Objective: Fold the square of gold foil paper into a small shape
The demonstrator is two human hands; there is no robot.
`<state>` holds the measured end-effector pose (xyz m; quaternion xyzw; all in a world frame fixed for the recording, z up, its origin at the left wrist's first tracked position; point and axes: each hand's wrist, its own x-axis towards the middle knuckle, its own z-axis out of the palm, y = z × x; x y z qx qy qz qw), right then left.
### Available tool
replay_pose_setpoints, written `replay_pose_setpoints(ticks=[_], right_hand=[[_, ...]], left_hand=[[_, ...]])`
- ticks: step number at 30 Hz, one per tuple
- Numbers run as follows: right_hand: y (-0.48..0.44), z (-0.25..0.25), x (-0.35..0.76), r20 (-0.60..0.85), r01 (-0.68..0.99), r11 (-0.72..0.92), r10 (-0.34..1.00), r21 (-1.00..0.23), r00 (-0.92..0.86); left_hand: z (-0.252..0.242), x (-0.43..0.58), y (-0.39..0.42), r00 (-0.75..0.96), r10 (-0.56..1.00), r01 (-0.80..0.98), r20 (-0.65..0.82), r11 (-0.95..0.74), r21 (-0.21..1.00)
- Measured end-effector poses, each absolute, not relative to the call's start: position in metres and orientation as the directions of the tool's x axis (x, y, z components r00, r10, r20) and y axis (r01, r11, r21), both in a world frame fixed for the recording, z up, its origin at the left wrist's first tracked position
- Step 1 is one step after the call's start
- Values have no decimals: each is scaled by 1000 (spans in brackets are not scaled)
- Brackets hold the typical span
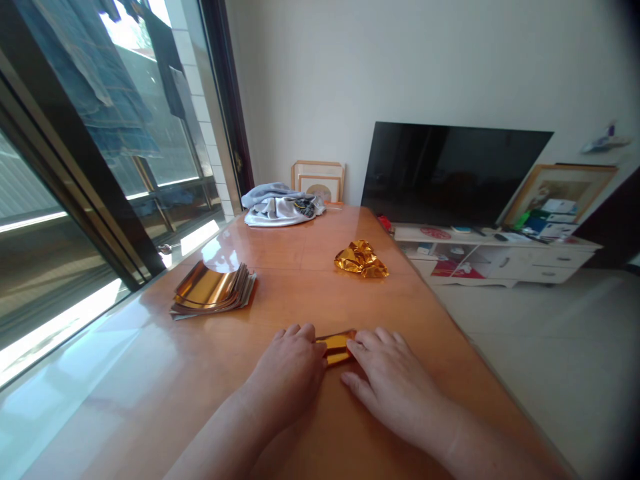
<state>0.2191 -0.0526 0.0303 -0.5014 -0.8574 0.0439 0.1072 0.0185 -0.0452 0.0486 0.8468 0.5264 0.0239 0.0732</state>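
Observation:
A small folded piece of gold foil paper [336,347] lies on the table between my two hands, creased lengthwise into a narrow strip. My left hand [293,363] has its curled fingers closed over the strip's left end and hides that part. At the opposite end, my right hand [393,373] presses the paper with its fingertips, while its thumb rests lower, apart from the foil. A stack of gold foil sheets [210,288], curved upward, sits to the left beyond my left hand. Farther off to the right lies a crumpled gold foil piece [361,259].
The glossy wooden table [295,293] has a long right edge above a tiled floor. Grey-blue cloth [283,205] is heaped at its far end, near framed pictures [319,180]. A television [450,175] stands on a white cabinet [520,260]. A sliding glass door [85,220] runs along the left.

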Motion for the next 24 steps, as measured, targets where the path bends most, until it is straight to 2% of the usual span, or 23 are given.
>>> replay_pose_setpoints(ticks=[24], right_hand=[[-47, 27, 222, 139, 827, 527, 849, -192, -509]], left_hand=[[54, 14, -52, 440, 895, 883, -76, -415, 220]])
